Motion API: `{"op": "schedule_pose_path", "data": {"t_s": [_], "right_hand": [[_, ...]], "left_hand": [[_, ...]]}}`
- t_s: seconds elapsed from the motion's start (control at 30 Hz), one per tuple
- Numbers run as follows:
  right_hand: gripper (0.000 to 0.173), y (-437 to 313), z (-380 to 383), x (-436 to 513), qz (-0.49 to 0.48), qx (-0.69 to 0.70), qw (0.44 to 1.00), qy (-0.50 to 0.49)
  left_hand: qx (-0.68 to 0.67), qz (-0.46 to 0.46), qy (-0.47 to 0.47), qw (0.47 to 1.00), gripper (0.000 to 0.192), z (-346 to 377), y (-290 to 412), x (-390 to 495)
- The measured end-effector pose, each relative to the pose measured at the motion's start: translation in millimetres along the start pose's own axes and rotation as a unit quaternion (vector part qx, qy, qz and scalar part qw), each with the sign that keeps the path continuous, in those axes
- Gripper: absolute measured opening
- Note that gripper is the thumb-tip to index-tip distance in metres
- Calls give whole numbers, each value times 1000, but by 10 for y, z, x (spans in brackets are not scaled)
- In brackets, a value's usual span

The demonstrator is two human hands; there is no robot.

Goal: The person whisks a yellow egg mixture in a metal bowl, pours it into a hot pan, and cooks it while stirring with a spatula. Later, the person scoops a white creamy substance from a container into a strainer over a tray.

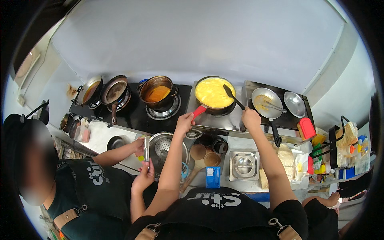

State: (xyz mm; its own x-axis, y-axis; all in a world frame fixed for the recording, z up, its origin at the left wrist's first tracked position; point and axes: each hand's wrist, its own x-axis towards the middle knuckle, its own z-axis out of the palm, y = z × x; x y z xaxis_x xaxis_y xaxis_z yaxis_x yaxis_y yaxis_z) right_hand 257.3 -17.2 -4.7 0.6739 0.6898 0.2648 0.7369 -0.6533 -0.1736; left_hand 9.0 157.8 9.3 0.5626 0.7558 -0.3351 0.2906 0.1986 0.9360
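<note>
My left hand [184, 123] grips the red handle [199, 112] of a frying pan [196, 96] on the burner in front of me. A layer of yellow egg [211, 93] covers the pan's bottom and looks partly set. In my right hand [251, 117] is a black spatula [232, 95], its blade resting on the right side of the egg. Just right of my right hand, a smaller frying pan [259, 91] with food residue and metal tongs [274, 107] in it sits on the stove.
Left on the black hob [135, 117] stand a pot of orange liquid [157, 94], a dark pan [115, 88] and a wok [90, 87]. A co-worker's hands [144, 174] hold a metal item beside a strainer pot [163, 147]. Near me are a lidded steel container [244, 166] and sliced bread [285, 165].
</note>
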Motion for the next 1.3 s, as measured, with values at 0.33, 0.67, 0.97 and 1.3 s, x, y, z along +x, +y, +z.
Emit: {"op": "schedule_pose_path", "data": {"t_s": [0.33,0.67,0.97,1.3], "right_hand": [[22,-163,-170,-275,-10,34,998,-50],[19,-505,-244,-392,-78,51,994,-59],[19,-822,-3,-224,-113,33,993,1],[18,-725,58,156,-72,2,997,21]], "left_hand": [[-10,5,-13,1000,34,-1,-11,14],[-15,3,-9,1000,33,13,-22,17],[-27,-4,-11,1000,37,13,-12,27],[-10,-5,-6,1000,36,6,-11,4]]}}
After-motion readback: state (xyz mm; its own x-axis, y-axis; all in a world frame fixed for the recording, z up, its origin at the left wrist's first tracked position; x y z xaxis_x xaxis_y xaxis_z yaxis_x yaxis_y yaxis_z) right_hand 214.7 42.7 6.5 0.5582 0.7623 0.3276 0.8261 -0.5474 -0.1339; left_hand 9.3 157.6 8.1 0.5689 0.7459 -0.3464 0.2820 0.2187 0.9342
